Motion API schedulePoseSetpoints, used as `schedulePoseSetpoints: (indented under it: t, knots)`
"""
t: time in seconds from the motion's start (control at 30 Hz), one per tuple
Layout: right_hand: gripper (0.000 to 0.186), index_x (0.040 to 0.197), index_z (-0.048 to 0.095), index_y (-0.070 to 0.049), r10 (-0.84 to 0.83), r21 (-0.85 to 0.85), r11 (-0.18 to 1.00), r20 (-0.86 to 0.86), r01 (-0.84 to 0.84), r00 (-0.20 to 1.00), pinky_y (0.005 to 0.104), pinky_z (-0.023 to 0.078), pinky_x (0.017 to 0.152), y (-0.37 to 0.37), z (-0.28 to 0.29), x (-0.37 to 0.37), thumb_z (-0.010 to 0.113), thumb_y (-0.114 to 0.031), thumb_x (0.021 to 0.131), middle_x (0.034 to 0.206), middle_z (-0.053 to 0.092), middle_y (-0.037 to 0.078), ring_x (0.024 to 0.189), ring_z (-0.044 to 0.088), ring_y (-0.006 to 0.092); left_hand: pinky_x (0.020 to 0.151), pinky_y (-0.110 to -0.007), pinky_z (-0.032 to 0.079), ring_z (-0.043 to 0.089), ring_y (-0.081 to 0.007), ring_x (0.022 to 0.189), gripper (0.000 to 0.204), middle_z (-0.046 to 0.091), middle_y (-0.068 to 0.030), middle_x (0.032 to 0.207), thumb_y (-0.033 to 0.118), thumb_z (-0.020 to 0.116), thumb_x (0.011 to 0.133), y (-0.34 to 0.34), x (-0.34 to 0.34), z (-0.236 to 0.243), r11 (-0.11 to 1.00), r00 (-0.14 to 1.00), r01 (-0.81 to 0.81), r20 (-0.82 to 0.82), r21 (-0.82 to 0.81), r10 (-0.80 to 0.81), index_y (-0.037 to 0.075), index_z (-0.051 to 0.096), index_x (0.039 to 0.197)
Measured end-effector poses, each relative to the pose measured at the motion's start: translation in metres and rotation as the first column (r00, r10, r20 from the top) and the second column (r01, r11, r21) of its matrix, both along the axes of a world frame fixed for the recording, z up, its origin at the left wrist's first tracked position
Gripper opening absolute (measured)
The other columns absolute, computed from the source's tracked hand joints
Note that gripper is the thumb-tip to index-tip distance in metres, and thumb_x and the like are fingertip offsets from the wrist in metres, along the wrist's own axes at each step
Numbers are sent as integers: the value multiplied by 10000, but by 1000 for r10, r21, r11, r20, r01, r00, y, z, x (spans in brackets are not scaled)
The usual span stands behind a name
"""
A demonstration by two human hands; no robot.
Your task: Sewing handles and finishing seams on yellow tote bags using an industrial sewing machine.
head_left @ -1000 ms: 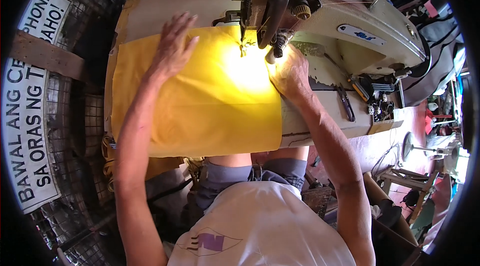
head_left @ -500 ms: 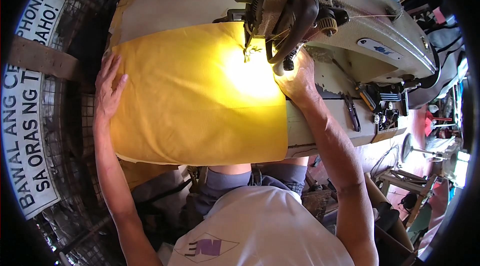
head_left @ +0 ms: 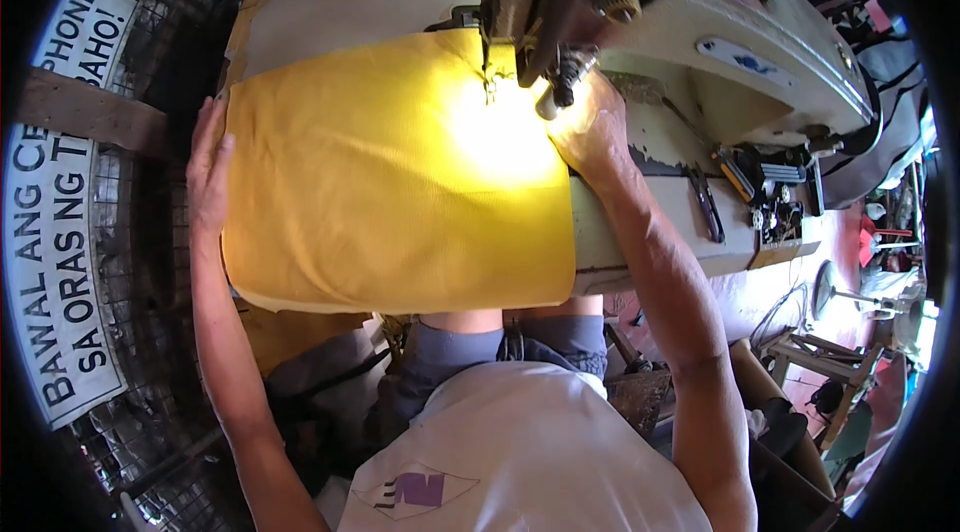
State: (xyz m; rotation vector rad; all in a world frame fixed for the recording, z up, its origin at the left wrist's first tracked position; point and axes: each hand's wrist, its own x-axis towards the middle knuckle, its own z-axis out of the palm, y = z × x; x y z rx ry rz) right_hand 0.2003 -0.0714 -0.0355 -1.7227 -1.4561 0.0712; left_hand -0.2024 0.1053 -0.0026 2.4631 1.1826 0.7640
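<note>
A large piece of yellow fabric [head_left: 380, 202] lies across the sewing machine bed, its upper right part under the needle and presser foot [head_left: 492, 82]. A lighter layer shows along its lower edge. My left hand [head_left: 208, 177] rests along the fabric's left edge, fingers stretched upward and the thumb by the edge. At the fabric's right side, just right of the needle, my right hand [head_left: 595, 132] lies low beside a small lamp [head_left: 560, 92]. Glare and the lamp hide its fingers, so I cannot tell whether they grip the cloth.
The sewing machine arm [head_left: 720, 32] spans the upper right. Scissors [head_left: 706, 204] and a yellow-and-black cutter [head_left: 738, 175] lie right of my forearm, near a bobbin winder [head_left: 775, 222]. Wire mesh with a white sign [head_left: 60, 272] stands at the left. A fan [head_left: 880, 302] is far right.
My left fingers, spread over the fabric's edge before, are now closer together along it. The fabric sits slightly higher in the picture, and the view has shifted a little. My right hand stays beside the needle.
</note>
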Motion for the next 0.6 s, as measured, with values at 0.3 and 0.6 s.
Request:
schedulePoseSetpoints:
  t: [0.3, 0.6]
  knots:
    - [308, 1159, 653, -50, -154, -6, 988, -24, 154, 988, 313, 502, 729, -98, 18, -6, 671, -62, 852, 938, 616, 105, 788, 600, 195, 815, -288, 451, 563, -159, 897, 220, 614, -61, 977, 159, 455, 992, -146, -190, -29, 818, 859, -423, 114, -390, 499, 1, 606, 1016]
    - [221, 1096, 692, -54, -175, -67, 984, -156, 166, 972, 234, 473, 698, -103, 11, 2, 662, -61, 877, 882, 613, 39, 744, 561, 101, 743, -389, 448, 577, -313, 832, 194, 605, -168, 935, 125, 453, 983, -497, -297, -172, 167, 558, -830, -796, -532, 234, -22, 572, 1023]
